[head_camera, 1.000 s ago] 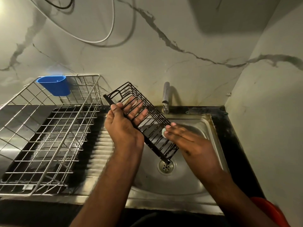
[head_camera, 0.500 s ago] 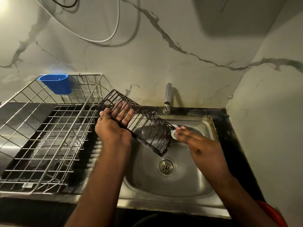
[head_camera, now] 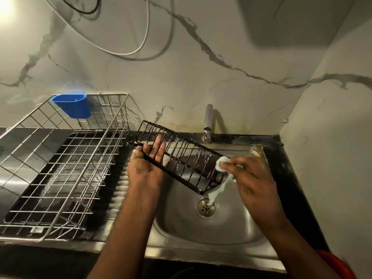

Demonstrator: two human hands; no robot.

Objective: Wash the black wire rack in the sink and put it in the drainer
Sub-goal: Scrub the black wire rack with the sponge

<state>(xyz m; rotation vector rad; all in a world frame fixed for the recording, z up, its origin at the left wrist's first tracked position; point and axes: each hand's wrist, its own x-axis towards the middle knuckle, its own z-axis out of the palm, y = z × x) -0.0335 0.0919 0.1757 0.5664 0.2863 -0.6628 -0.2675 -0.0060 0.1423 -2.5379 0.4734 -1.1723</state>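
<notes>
A person stands at a kitchen sink, seen from above through a head-worn camera. The left hand holds the black wire rack by its upper left end, fingers curled around the frame and showing through the bars. The rack slants down to the right over the basin, its lower corner just above the drain. A thin stream of water from the tap falls onto its middle.

The right hand pinches a small pale cloth or sponge against the rack's right end; a wet strand hangs from it toward the drain. The hand is blurred, so exactly what it holds is hard to tell.

The washing step appears to be under way, with scrubbing at the rack's lower end. Next, the rack would likely need turning under the stream to rinse every bar, then a lift leftward into the drainer.

The steel wire drainer sits on the ribbed draining board left of the basin, with a blue plastic cup hooked on its back rim. The counter around the sink is dark. Pale marble-patterned walls with grey veins rise behind and to the right, and loose cables loop across the back wall.
</notes>
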